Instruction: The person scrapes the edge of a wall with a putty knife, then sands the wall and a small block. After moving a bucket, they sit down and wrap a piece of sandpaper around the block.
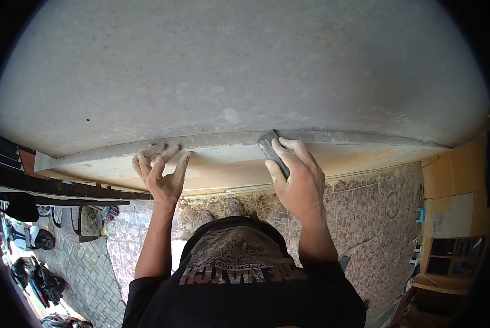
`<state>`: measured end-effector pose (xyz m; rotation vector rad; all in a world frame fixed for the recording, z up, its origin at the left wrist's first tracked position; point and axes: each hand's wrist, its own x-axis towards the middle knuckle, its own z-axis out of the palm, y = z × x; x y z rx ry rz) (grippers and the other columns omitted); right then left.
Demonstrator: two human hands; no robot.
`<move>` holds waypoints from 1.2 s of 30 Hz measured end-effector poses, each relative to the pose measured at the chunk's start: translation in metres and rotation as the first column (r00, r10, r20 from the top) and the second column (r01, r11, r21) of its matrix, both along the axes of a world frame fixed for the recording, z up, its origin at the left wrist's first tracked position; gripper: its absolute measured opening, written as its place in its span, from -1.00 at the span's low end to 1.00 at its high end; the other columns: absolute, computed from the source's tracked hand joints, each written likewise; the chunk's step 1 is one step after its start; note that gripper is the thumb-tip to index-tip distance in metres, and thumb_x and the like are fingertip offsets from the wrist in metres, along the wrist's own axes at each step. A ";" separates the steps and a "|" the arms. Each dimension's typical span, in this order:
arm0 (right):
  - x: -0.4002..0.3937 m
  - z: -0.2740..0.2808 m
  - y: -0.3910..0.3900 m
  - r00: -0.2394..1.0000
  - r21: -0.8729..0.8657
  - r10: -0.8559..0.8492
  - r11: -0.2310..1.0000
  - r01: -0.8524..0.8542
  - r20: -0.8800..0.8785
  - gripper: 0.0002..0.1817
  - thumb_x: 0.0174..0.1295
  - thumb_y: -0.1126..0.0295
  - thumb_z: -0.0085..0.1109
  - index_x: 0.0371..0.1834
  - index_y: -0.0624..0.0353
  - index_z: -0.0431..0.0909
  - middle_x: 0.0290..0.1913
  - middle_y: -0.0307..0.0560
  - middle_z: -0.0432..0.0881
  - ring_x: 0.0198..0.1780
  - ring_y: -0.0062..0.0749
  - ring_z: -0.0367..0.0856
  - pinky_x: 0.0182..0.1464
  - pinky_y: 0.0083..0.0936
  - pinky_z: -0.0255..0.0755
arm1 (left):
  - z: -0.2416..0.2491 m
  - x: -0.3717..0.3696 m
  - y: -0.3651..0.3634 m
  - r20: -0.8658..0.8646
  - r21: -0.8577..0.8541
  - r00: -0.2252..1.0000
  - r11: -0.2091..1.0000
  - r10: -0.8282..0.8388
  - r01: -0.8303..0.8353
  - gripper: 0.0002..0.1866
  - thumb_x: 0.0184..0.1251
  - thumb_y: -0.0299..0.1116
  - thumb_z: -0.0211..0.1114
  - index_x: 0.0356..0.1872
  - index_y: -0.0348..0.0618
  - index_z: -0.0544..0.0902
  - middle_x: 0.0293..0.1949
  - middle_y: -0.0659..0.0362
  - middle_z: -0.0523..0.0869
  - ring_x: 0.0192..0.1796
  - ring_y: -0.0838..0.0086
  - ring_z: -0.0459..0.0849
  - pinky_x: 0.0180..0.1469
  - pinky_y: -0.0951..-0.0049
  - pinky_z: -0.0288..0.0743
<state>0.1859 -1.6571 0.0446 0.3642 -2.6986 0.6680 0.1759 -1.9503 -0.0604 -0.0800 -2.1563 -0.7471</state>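
A wide grey concrete slab (239,71) fills the upper half of the view, with a ledge edge (212,141) running across it. My right hand (297,177) is shut on a small dark grey block (269,150) and presses it against that edge. My left hand (162,172), dusty and with fingers spread, rests flat on the pale underside (223,164) just below the edge. Below the hands I see my black printed shirt (239,273) and my feet (223,210) on the floor far beneath.
A patterned tiled floor (365,218) lies far below. Parked motorbikes (37,273) and a paved yard are at the lower left, behind a dark railing (65,188). An orange wall (458,180) and a wooden shelf unit (452,257) stand at the right.
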 end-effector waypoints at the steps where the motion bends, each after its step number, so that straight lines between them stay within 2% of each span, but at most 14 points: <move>1: 0.002 0.002 0.017 0.996 0.045 -0.084 0.995 0.084 -0.011 -0.54 0.40 0.28 0.48 0.29 0.27 0.78 0.24 -0.05 0.76 0.20 -0.09 0.80 0.22 -0.18 0.71 | -0.001 0.000 0.000 0.002 0.002 1.000 1.000 -0.005 0.005 -0.62 0.06 -0.32 0.84 -0.05 0.07 0.94 0.04 0.20 0.79 0.22 0.22 0.54 0.36 0.09 0.36; 5: 0.001 -0.002 0.035 0.979 0.114 -0.200 0.973 0.203 -0.042 -0.53 0.41 0.28 0.47 0.30 0.29 0.77 0.21 -0.02 0.74 0.17 -0.08 0.79 0.18 -0.18 0.71 | -0.003 0.001 0.004 -0.008 0.019 1.000 1.000 -0.003 0.003 -0.61 0.07 -0.33 0.83 -0.03 0.08 0.93 0.04 0.19 0.80 0.25 0.21 0.55 0.37 0.09 0.37; 7: 0.000 -0.007 -0.010 0.993 0.159 -0.067 0.984 0.083 -0.100 -0.52 0.41 0.27 0.46 0.32 0.29 0.75 0.20 -0.03 0.71 0.15 -0.11 0.78 0.14 -0.19 0.72 | -0.002 -0.001 0.007 -0.054 0.016 0.999 1.000 0.009 -0.008 -0.59 0.09 -0.35 0.82 0.01 0.08 0.92 0.05 0.20 0.80 0.27 0.22 0.58 0.37 0.10 0.37; 8: 0.002 -0.011 -0.023 0.991 0.206 -0.070 0.974 0.092 -0.110 -0.50 0.42 0.26 0.46 0.34 0.29 0.74 0.20 -0.04 0.68 0.13 -0.13 0.76 0.11 -0.20 0.72 | 0.000 -0.002 0.006 -0.059 0.007 0.998 1.000 0.002 -0.002 -0.59 0.09 -0.35 0.82 0.01 0.08 0.92 0.05 0.20 0.80 0.27 0.22 0.58 0.37 0.10 0.37; 12: 0.003 -0.001 0.013 0.999 0.059 -0.034 0.998 0.036 -0.040 -0.52 0.43 0.26 0.46 0.33 0.27 0.75 0.22 -0.08 0.72 0.18 -0.11 0.77 0.17 -0.17 0.72 | 0.002 0.001 -0.009 -0.026 -0.101 0.999 0.995 -0.022 0.020 -0.59 0.12 -0.36 0.81 0.04 0.13 0.93 0.07 0.21 0.82 0.22 0.27 0.63 0.36 0.12 0.37; 13: 0.006 0.001 0.030 0.991 0.091 -0.121 0.988 0.126 -0.058 -0.54 0.43 0.27 0.45 0.33 0.23 0.76 0.24 -0.10 0.74 0.20 -0.07 0.77 0.19 -0.16 0.71 | 0.002 0.002 -0.011 -0.007 -0.115 1.000 0.993 -0.023 0.022 -0.60 0.13 -0.35 0.80 0.03 0.14 0.94 0.08 0.21 0.82 0.22 0.28 0.63 0.37 0.12 0.37; 14: 0.007 0.005 0.045 0.975 0.086 -0.224 0.971 0.223 0.004 -0.55 0.43 0.27 0.45 0.33 0.20 0.76 0.25 -0.10 0.74 0.22 -0.05 0.77 0.23 -0.16 0.69 | 0.002 0.001 -0.013 0.011 -0.126 1.000 0.992 -0.020 0.021 -0.61 0.14 -0.34 0.79 0.03 0.15 0.94 0.09 0.21 0.82 0.22 0.28 0.63 0.37 0.13 0.37; 17: 0.006 0.006 0.069 0.968 0.113 -0.249 0.963 0.245 0.026 -0.55 0.43 0.30 0.46 0.34 0.18 0.76 0.26 -0.10 0.73 0.22 -0.05 0.76 0.24 -0.15 0.67 | 0.002 0.000 -0.012 0.014 -0.099 1.000 0.995 -0.027 0.028 -0.64 0.16 -0.34 0.79 0.01 0.13 0.95 0.07 0.21 0.84 0.21 0.28 0.63 0.36 0.12 0.33; 22: -0.004 0.003 0.058 1.000 0.073 -0.029 0.997 0.029 -0.004 -0.54 0.40 0.34 0.48 0.35 0.15 0.77 0.25 -0.12 0.70 0.18 -0.06 0.76 0.21 -0.12 0.64 | 0.004 0.001 -0.011 0.018 -0.090 0.999 0.996 -0.027 0.029 -0.63 0.16 -0.35 0.78 0.02 0.12 0.94 0.06 0.20 0.86 0.19 0.27 0.64 0.34 0.13 0.31; 24: -0.006 0.013 0.055 1.000 0.090 -0.009 0.996 0.006 0.027 -0.54 0.39 0.33 0.49 0.34 0.11 0.78 0.23 -0.13 0.71 0.18 -0.08 0.75 0.22 -0.14 0.63 | 0.005 0.000 -0.011 0.019 -0.090 1.000 0.996 -0.019 0.020 -0.63 0.16 -0.35 0.78 0.02 0.12 0.94 0.05 0.20 0.86 0.20 0.26 0.64 0.33 0.13 0.31; 27: -0.009 0.018 0.057 0.993 0.153 0.117 0.981 -0.118 0.013 -0.57 0.39 0.33 0.49 0.32 0.09 0.79 0.22 -0.16 0.73 0.19 -0.10 0.75 0.24 -0.12 0.61 | 0.005 0.001 -0.010 0.021 -0.089 1.000 0.996 -0.017 0.019 -0.62 0.15 -0.35 0.79 0.03 0.12 0.94 0.05 0.19 0.86 0.21 0.25 0.65 0.33 0.12 0.32; 29: -0.012 0.018 0.052 0.964 0.090 0.261 0.960 -0.265 0.061 -0.59 0.39 0.35 0.47 0.30 0.09 0.79 0.24 -0.19 0.75 0.21 -0.15 0.74 0.24 -0.12 0.60 | 0.004 0.002 -0.010 0.032 -0.085 0.999 0.996 -0.019 0.022 -0.60 0.13 -0.37 0.79 0.03 0.12 0.94 0.06 0.18 0.86 0.25 0.24 0.65 0.33 0.13 0.33; 33: -0.036 0.010 0.044 0.926 0.098 0.378 0.921 -0.376 0.001 -0.58 0.38 0.37 0.48 0.30 0.07 0.80 0.28 -0.19 0.76 0.26 -0.17 0.71 0.28 -0.13 0.57 | 0.007 0.005 -0.002 0.030 -0.029 1.000 1.000 -0.003 0.004 -0.58 0.11 -0.41 0.79 0.04 0.10 0.94 0.08 0.16 0.85 0.28 0.23 0.65 0.35 0.14 0.37; 36: -0.047 0.003 0.041 0.907 0.197 0.417 0.895 -0.399 -0.057 -0.58 0.37 0.40 0.48 0.30 0.05 0.80 0.30 -0.19 0.76 0.31 -0.20 0.67 0.33 -0.14 0.52 | 0.009 0.006 0.001 0.031 -0.016 0.999 1.000 0.011 -0.011 -0.58 0.11 -0.42 0.79 0.05 0.09 0.94 0.09 0.15 0.85 0.29 0.21 0.65 0.35 0.12 0.41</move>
